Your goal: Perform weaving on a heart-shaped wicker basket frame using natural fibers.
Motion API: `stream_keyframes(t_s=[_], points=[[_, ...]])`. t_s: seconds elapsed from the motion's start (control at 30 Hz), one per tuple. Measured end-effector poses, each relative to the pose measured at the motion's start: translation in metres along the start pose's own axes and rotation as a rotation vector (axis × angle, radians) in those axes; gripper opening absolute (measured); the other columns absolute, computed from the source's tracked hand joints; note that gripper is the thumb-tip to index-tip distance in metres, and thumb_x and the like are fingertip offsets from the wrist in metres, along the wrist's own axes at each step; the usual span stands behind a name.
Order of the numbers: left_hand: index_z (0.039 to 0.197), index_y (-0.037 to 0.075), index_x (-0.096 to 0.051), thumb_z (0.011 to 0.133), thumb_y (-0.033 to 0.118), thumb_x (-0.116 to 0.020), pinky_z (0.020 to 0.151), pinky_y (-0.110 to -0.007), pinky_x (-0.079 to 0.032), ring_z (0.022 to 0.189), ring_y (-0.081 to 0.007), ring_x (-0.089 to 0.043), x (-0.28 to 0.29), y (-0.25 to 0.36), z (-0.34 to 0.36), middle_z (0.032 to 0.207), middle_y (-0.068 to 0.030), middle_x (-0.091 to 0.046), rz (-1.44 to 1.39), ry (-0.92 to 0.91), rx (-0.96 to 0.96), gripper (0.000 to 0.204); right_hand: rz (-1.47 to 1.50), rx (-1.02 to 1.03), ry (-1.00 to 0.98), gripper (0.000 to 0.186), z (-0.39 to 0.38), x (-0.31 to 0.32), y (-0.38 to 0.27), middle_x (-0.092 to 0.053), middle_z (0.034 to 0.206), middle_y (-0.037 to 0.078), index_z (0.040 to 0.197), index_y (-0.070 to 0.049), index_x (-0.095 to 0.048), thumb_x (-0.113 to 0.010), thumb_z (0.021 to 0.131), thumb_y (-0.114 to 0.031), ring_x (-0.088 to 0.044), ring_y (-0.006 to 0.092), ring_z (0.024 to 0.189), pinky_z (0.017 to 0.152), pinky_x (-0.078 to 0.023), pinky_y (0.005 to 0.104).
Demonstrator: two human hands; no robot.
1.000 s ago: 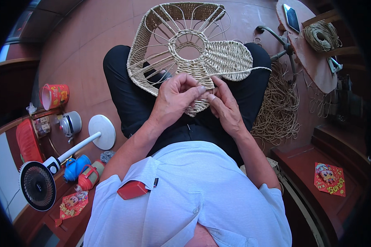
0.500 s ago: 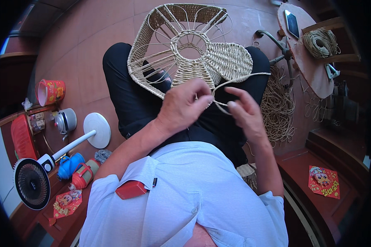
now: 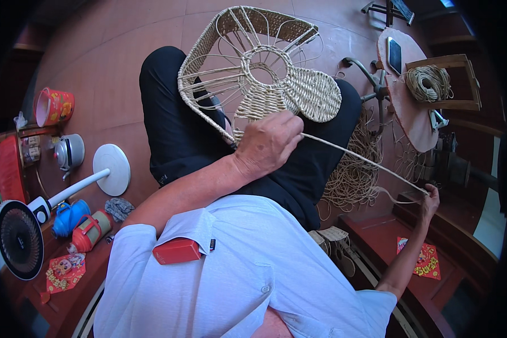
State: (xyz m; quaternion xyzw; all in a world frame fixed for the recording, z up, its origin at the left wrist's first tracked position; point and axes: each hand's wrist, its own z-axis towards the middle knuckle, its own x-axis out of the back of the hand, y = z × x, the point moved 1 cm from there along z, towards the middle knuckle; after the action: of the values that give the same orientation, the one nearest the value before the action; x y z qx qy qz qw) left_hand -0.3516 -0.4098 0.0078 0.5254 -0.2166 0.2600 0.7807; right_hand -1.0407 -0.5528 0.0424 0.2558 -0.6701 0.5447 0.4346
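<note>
Across my lap lies a partly woven straw basket piece (image 3: 315, 93) with a round ring, woven petal-like lobes, bare wire spokes and a braided rim. My left hand (image 3: 269, 139) is closed at the lower edge of the weaving, by the near lobe; its fingertips are mostly hidden. A straw cord (image 3: 361, 155) runs taut from there to my right hand (image 3: 429, 200), stretched far out to the right. The right fingers are pinched on the cord, and its loose tail curves back to the left below the taut stretch.
A heap of loose cord (image 3: 352, 174) lies on the floor right of my leg. Beyond it, a pink-topped stand (image 3: 403, 107) carries a phone (image 3: 395, 55) and a cord coil (image 3: 428, 83). A fan (image 3: 20, 239), kettle (image 3: 69, 151) and flasks (image 3: 90, 231) are at left.
My right hand has moved from beside the left hand far out to the right, drawing the cord straight. The left hand has shifted slightly right and closed over the weaving's edge.
</note>
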Motion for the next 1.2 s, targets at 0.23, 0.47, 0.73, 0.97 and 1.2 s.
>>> stream_keyframes(t_s=[0.23,0.47,0.73,0.97,1.2], points=[[0.087,0.006,-0.065,0.093,0.019,-0.079,0.069,-0.045,-0.052,0.074,-0.0302,-0.067,0.022,-0.001,-0.006,0.079,-0.0082,-0.064,0.095,0.067,0.259,0.02,0.143,0.346,-0.299,0.033,-0.14,-0.103,-0.216,-0.075,0.108,0.006,0.126,-0.004,-0.075,-0.082,0.095,-0.012,-0.07,0.0144,0.096,0.089,-0.057,0.0318],[0.089,0.005,-0.066,0.092,0.019,-0.079,0.067,-0.044,-0.053,0.073,-0.0273,-0.069,0.027,-0.005,-0.009,0.08,-0.0088,-0.066,0.119,-0.021,0.345,0.019,0.742,-0.121,-0.922,0.051,-0.28,-0.268,-0.371,-0.074,0.111,0.006,0.15,0.003,-0.06,-0.076,0.108,-0.023,-0.07,0.0114,0.097,0.084,-0.06,0.0284],[0.094,0.005,-0.071,0.093,0.019,-0.078,0.07,-0.04,-0.056,0.074,-0.0239,-0.072,0.036,-0.011,-0.006,0.085,-0.0083,-0.072,0.084,-0.106,0.437,0.016,1.08,-0.191,-0.771,0.041,-0.286,-0.315,-0.376,-0.069,0.117,0.006,0.137,0.002,-0.06,-0.076,0.101,-0.011,-0.07,0.0112,0.096,0.074,-0.058,0.0248],[0.098,0.006,-0.072,0.095,0.018,-0.075,0.074,-0.041,-0.058,0.078,-0.026,-0.075,0.051,-0.018,-0.003,0.087,-0.0096,-0.076,-0.18,-0.124,0.604,0.013,1.218,-0.234,-0.667,0.046,-0.29,-0.326,-0.383,-0.067,0.105,0.003,0.138,0.001,-0.056,-0.067,0.093,0.002,-0.063,0.0072,0.083,0.064,-0.051,0.0214],[0.101,0.001,-0.074,0.099,0.014,-0.079,0.075,-0.033,-0.058,0.081,-0.0134,-0.072,0.047,-0.023,-0.005,0.091,-0.0064,-0.075,-0.008,-0.175,0.311,0.014,1.078,-0.127,-0.643,0.04,-0.292,-0.321,-0.384,-0.071,0.101,0.003,0.136,0.002,-0.056,-0.07,0.098,-0.002,-0.066,0.0062,0.084,0.065,-0.052,0.021]])
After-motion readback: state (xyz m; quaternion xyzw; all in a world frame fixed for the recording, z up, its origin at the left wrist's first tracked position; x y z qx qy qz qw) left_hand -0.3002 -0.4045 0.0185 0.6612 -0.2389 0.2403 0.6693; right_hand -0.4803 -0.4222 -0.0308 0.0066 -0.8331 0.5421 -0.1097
